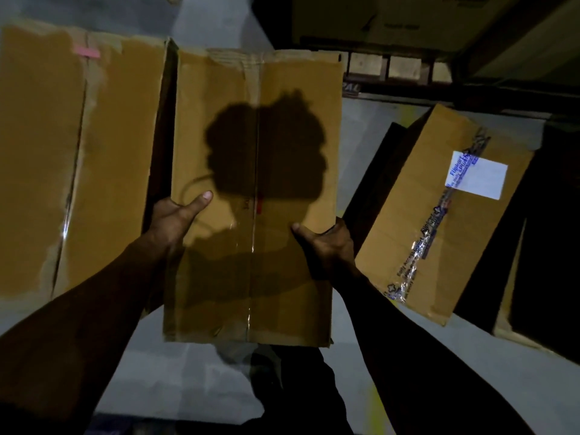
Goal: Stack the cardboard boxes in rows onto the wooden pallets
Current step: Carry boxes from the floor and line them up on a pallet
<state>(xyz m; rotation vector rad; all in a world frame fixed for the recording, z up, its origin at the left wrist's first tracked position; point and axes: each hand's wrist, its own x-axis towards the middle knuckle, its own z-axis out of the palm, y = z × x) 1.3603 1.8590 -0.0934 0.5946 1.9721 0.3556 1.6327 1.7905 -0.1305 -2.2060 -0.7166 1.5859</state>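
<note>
I hold a long brown cardboard box (282,89) in front of me, taped along its middle seam, with the shadow of a head across its top. My left hand (175,218) grips its left side, thumb lying on the top face. On the opposite edge my right hand (326,243) clamps it, thumb on top. A wooden pallet (392,70) shows at the upper right, beyond the box's far end. Whether the held box rests on anything below is hidden.
A large taped box (78,158) lies directly to the left, nearly touching the held one. A tilted box with a white label (439,215) lies on the grey floor (470,372) at right. More cartons (408,17) stand on the pallet in the dark.
</note>
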